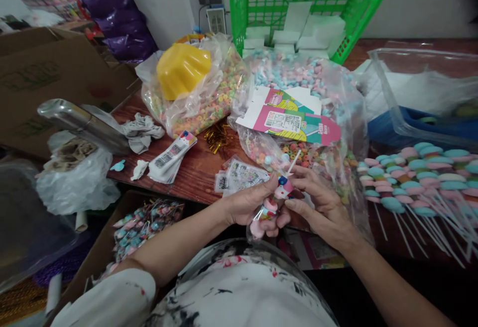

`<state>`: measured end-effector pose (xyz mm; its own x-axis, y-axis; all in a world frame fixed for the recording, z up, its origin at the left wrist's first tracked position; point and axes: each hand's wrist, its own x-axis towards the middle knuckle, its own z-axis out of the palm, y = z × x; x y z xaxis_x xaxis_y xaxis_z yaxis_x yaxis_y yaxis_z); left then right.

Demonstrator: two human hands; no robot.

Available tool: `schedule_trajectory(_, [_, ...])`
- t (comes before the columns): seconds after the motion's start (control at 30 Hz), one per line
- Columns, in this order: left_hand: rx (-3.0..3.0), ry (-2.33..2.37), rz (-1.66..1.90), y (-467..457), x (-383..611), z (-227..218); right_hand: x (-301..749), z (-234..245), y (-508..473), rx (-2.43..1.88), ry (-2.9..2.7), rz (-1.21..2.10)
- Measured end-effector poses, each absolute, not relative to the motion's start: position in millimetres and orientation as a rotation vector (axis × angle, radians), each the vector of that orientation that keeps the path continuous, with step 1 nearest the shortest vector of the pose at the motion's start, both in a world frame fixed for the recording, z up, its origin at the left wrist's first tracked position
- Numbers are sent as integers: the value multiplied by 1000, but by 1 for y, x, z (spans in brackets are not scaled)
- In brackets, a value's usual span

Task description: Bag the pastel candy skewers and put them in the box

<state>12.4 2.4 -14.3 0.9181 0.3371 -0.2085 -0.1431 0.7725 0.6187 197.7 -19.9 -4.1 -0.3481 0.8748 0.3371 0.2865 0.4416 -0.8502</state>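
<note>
A candy skewer in a clear wrapper, with pink and coloured pieces on a white stick, is held low in front of my body. My left hand wraps round it, thumb near the top. From the other side, my right hand pinches the wrapper's top by the stick, where a small blue, white and pink label sits. Behind my hands, clear printed bags lie on the table. To their left is a stack of folded labels.
Unwrapped candy skewers are piled at right beside a clear plastic bin. Bags of ring candy and pink-blue candy stand behind, before a green crate. A steel flask leans at left; wrapped skewers fill a box below.
</note>
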Motion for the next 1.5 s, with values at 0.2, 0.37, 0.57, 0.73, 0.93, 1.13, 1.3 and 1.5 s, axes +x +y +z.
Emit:
schedule_trajectory(0.2, [611, 384, 244, -6, 15, -19, 195, -5, -23, -910, -1909, 878])
schedule_trajectory(0.37, [681, 389, 290, -11, 17, -18, 201, -15, -25, -1034, -1689, 994])
schedule_trajectory(0.57, [680, 370, 222, -15, 22, -21, 199, -14, -29, -960, -1620, 1093])
schedule_trajectory(0.73, [682, 351, 226, -20, 24, -23, 195, -13, -34, -976, -1543, 1077])
schedule_trajectory(0.93, [652, 389, 302, -28, 22, -28, 188, -2, -42, -951, -1669, 1310])
schedule_trajectory(1.13, [634, 480, 302, -37, 20, -30, 195, 2, -37, -902, -2171, 1089])
schedule_trajectory(1.3, [603, 422, 455, -33, 16, -24, 199, -6, -34, -917, -1980, 1042])
schedule_trajectory(1.5, [627, 325, 495, -24, 13, -19, 197, -3, -30, -891, -1882, 916])
